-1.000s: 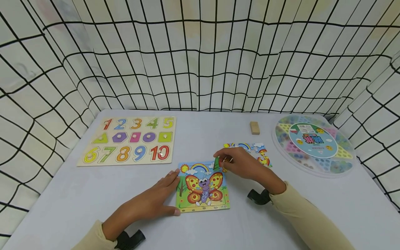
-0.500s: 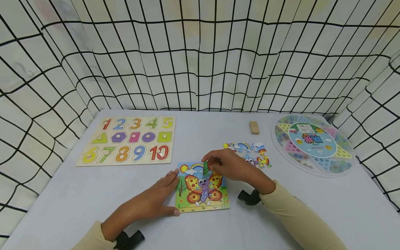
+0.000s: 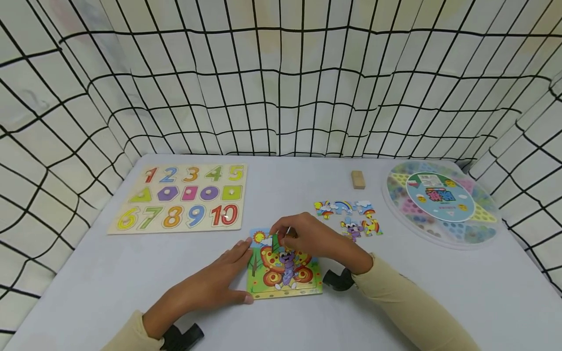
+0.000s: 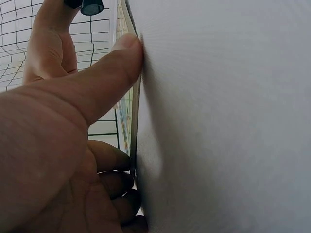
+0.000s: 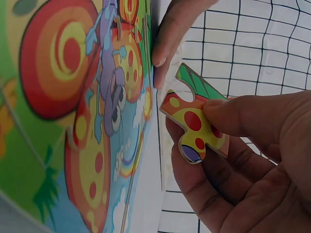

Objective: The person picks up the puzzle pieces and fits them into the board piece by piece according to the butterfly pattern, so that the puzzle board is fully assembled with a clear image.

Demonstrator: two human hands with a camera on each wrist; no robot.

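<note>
A square butterfly puzzle board (image 3: 287, 278) lies on the white table in the head view. My left hand (image 3: 215, 280) rests along its left edge, thumb at the near corner and fingers spread up the side; the left wrist view shows the thumb (image 4: 116, 63) against the board's thin edge. My right hand (image 3: 311, 236) is over the upper part of the board. Between its thumb and fingers it pinches a jigsaw piece (image 5: 194, 121), yellow with red spots and a green corner, clear of the board's printed face in the right wrist view.
Several loose jigsaw pieces (image 3: 351, 226) lie right of the board, with a small wooden block (image 3: 357, 180) behind them. A number-and-shape board (image 3: 182, 199) is at the back left, a round bead case (image 3: 439, 200) at the back right. Black netting (image 3: 281, 73) surrounds the table.
My right hand has carried the jigsaw piece leftward, from the board's upper right corner to above its upper left part, uncovering more loose pieces. My left hand has stayed in place.
</note>
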